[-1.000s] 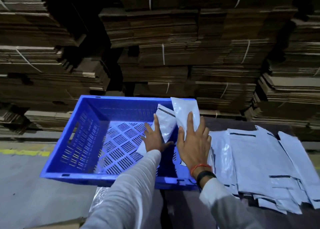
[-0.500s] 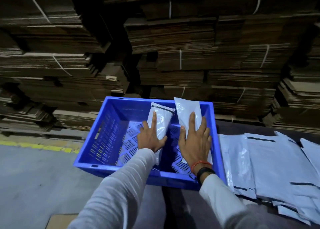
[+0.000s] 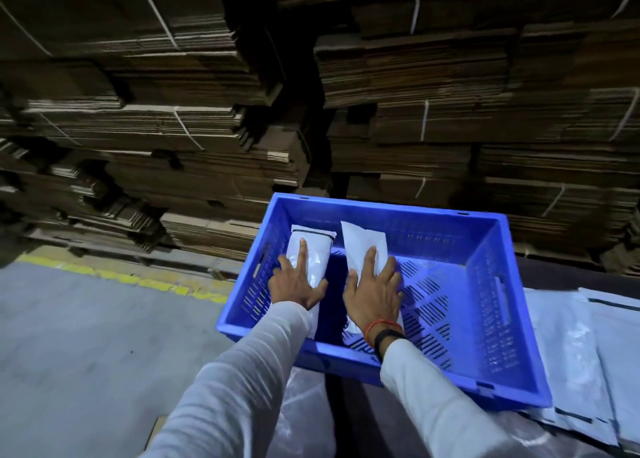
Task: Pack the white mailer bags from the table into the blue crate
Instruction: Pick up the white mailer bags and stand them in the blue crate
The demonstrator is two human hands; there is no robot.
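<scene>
- The near ends of both bags lay hidden under the hands and sleeves; the table pile [image 3: 585, 353] was cut off at the right edge.
- The crate [image 3: 485, 322] held two bags side by side at its left.
- Each ran lengthwise away from the person, far end propped against the far wall.
- The left hand [image 3: 294, 284] pressed flat, fingers spread, on the left bag [image 3: 311, 250]; the right hand [image 3: 372, 295] did likewise on the right bag [image 3: 363, 243], neither clasping.
</scene>
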